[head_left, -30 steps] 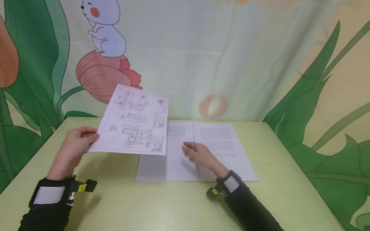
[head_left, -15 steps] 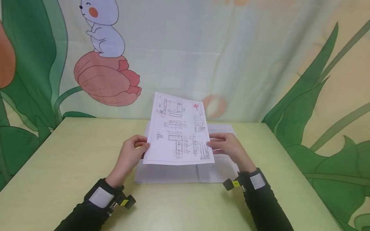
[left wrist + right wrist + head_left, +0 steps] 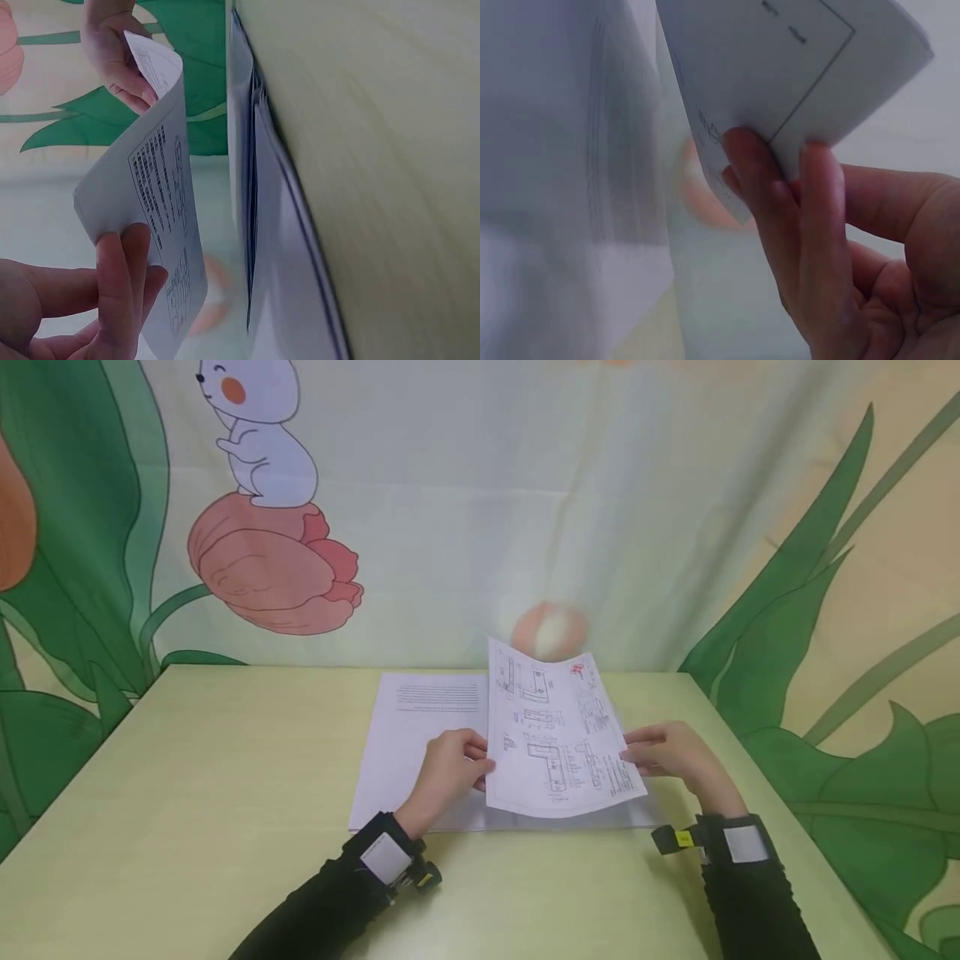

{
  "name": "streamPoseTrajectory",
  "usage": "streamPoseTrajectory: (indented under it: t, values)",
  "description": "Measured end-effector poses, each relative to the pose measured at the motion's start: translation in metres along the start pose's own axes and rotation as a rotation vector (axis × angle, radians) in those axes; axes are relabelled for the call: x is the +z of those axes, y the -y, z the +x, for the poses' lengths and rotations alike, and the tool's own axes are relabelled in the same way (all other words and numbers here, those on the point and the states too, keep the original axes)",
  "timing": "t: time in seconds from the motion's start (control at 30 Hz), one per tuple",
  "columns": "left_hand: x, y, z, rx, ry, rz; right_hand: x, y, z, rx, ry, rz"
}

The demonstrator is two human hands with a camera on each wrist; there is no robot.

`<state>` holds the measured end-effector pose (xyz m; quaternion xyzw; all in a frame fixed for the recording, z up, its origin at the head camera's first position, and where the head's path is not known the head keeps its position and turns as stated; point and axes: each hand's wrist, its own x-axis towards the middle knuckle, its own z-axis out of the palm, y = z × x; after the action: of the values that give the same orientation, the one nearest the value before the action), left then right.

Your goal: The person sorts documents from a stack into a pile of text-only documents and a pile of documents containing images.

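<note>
A white sheet of paper [image 3: 558,735] with technical drawings and a small red logo sags slightly between my two hands. My left hand [image 3: 450,768] pinches its left edge between thumb and fingers. The right hand [image 3: 675,756] pinches the opposite edge near its lower part. Beneath the sheet lies an open booklet [image 3: 420,760] with printed text on its left page; the sheet covers most of its right page. In the left wrist view, a gap shows between the raised sheet [image 3: 161,180] and the booklet's stacked pages [image 3: 259,165]. Print also shows on the sheet's underside.
The booklet rests on a pale yellow-green table [image 3: 225,777], close to its far edge. Behind the table hangs a curtain [image 3: 420,527] printed with leaves, flowers and a white animal. Black straps with small cameras [image 3: 427,877] sit on both wrists.
The sheet has moved from left of the booklet to over its right page. My right hand, empty a second ago, has taken hold of the sheet's right edge, and both hands have shifted right.
</note>
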<state>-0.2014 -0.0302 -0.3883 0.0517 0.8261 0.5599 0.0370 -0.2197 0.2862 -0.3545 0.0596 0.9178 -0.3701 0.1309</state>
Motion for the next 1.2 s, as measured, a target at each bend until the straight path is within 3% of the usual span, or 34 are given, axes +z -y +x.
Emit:
streamPoseTrajectory:
  t: [0.2, 0.37, 0.57, 0.73, 1.2]
  values:
    - [0.025, -0.003, 0.003, -0.02, 0.039, 0.047, -0.01, -0.02, -0.005, 0.025, 0.011, -0.023]
    - [0.034, -0.002, 0.005, -0.024, 0.055, 0.079, -0.01, -0.027, -0.003, 0.035, 0.024, -0.049]
    - [0.038, -0.003, 0.007, -0.041, 0.072, 0.154, -0.004, -0.031, 0.0, 0.037, 0.036, -0.057]
    - [0.039, 0.0, 0.01, -0.047, 0.088, 0.207, 0.001, -0.034, 0.004, 0.084, 0.025, -0.074]
    - [0.039, -0.003, 0.007, 0.035, 0.215, 0.423, 0.007, -0.038, 0.01, 0.115, -0.06, -0.092]
